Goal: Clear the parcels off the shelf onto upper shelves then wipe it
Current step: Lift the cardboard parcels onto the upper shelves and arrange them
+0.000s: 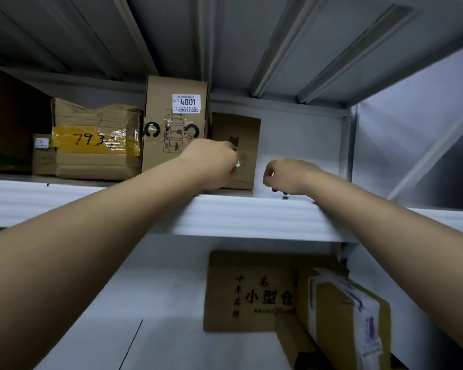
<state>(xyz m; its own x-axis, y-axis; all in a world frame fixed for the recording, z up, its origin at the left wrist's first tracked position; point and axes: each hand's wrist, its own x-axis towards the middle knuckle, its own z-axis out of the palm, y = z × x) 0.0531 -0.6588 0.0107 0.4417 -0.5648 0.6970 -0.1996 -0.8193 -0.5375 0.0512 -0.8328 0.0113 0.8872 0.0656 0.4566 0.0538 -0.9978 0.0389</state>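
Head view, looking up at a white metal upper shelf (251,217). Left hand (211,164) reaches over the shelf's front lip and lies against the near face of a small plain brown cardboard parcel (245,145), fingers curled at its lower front; whether they actually grip it or only press it I cannot tell, since the fingertips are hidden. Parcel stands upright, long axis vertical, just right of a tall brown carton with a white 4001 label (174,124), seemingly touching it. Right hand (286,177) sits apart from the parcel, to its right, fingers loosely curled down toward the shelf surface, holding nothing visible. Bare shelf lies between that hand and the right wall.

Key relation: parcel is straight ahead of the left hand, farther in, with the right hand beside it on the open side. Left hand is nearer. Judgement: parcel is being placed or nudged back against the row, so any push goes away from the person.

Farther left on the same shelf: a crumpled brown box with yellow tape marked 793 (96,140). Lower shelf, right: a flat brown carton with black printed characters (249,292) and a brown parcel wrapped in clear tape (345,316), not yet moved up. Wiping not yet started, I judge.
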